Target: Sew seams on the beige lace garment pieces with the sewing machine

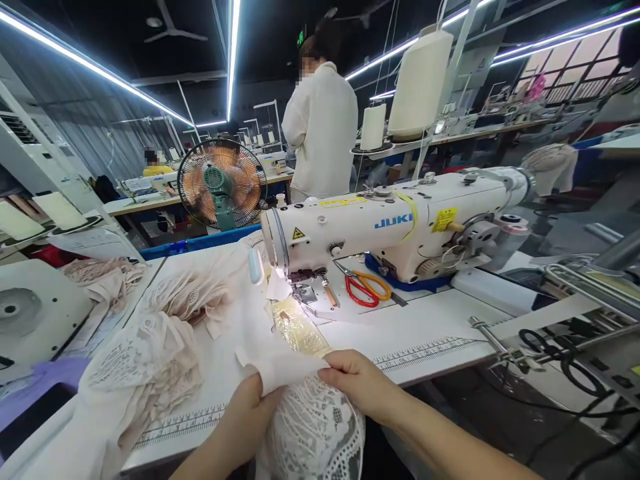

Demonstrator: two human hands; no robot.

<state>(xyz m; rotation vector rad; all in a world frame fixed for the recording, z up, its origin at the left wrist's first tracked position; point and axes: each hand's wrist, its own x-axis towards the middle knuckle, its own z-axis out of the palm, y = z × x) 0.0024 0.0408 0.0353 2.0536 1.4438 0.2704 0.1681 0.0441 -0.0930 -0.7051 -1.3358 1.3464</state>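
Between my two hands stretches a piece of white lace fabric [320, 427], its plain edge folded over and its lace part hanging off the table's front. My left hand [253, 407] pinches the plain cloth at the left. On the right, my right hand [357, 383] pinches the fabric's edge between thumb and fingers. Just beyond them is the lit needle area of a white sewing machine [345, 233]. A shiny yellowish plate [299, 325] runs from under the needle toward my hands. Scissors [367, 287] with red and orange handles lie beneath the machine arm.
Piles of pale lace pieces [150, 360] lie left on the white table [430, 327], near a dark phone [37, 420]. A fan [223, 183] and a standing person [325, 127] are behind. Thread cones [420, 87] stand above the machine. Metal rods [505, 347] jut out at right.
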